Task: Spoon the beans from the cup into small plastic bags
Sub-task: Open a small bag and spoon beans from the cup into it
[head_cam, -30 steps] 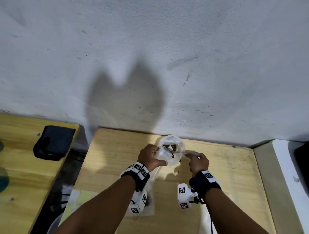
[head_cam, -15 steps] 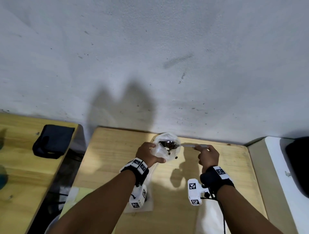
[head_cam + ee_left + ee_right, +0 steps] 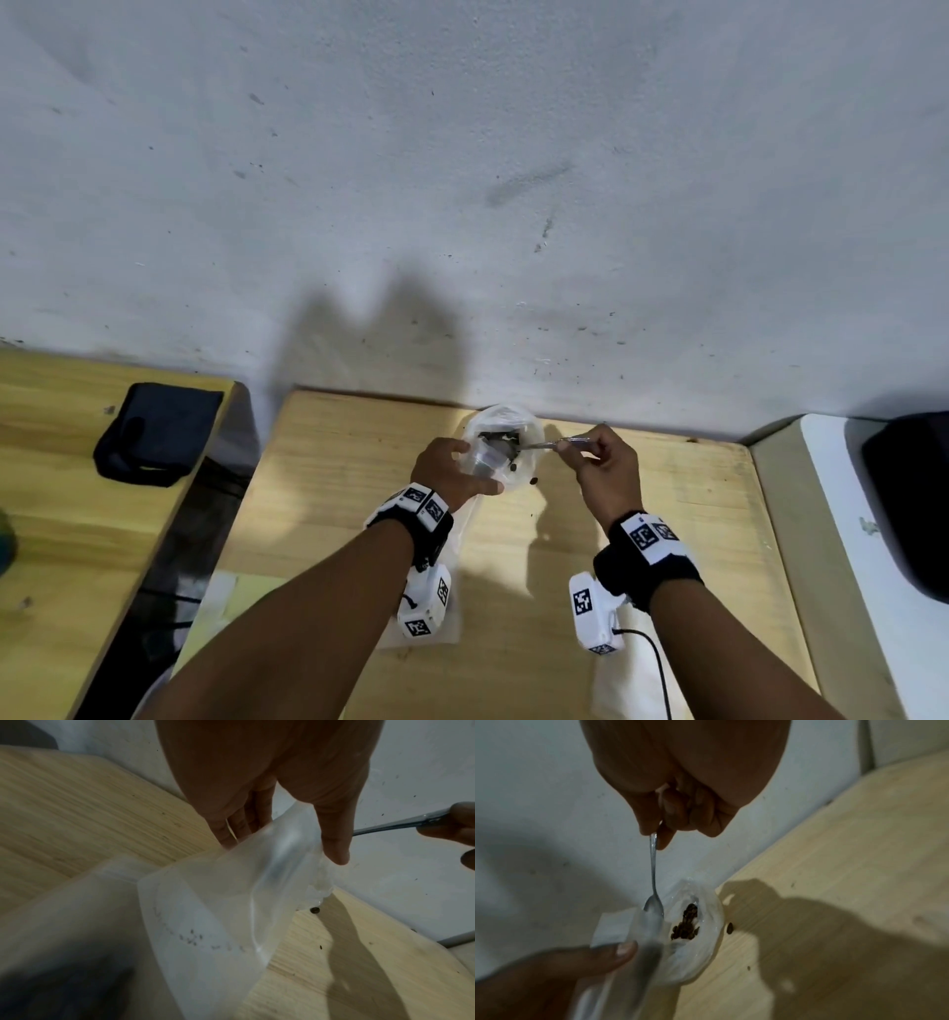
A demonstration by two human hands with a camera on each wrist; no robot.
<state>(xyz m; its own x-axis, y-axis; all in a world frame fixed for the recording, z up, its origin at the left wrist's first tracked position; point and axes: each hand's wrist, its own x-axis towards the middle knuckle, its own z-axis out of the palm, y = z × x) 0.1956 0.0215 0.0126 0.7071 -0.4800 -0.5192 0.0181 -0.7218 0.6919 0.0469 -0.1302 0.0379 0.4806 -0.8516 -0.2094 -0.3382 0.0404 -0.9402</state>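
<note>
My left hand (image 3: pixel 477 470) pinches the top of a small clear plastic bag (image 3: pixel 218 912) between thumb and fingers and holds it up beside the cup. The clear cup (image 3: pixel 707 935) stands at the table's far edge against the wall, with dark beans (image 3: pixel 686 923) inside. My right hand (image 3: pixel 570 448) pinches the handle of a metal spoon (image 3: pixel 652 866). The spoon's bowl sits at the bag's mouth (image 3: pixel 652 908), just left of the beans, and I see no beans in it. The spoon handle (image 3: pixel 398 823) also shows at the right of the left wrist view.
A stray bean (image 3: pixel 534 481) lies on the wooden table (image 3: pixel 667 514) beside the cup. Flat plastic bags (image 3: pixel 426 622) lie under my wrists. A black pouch (image 3: pixel 154 437) rests on the left table across a dark gap. A white unit (image 3: pixel 873 539) borders the right.
Both hands have moved a little farther towards the wall. My right hand swung out to the right and came back, with the spoon's bowl staying around the cup and bag mouth.
</note>
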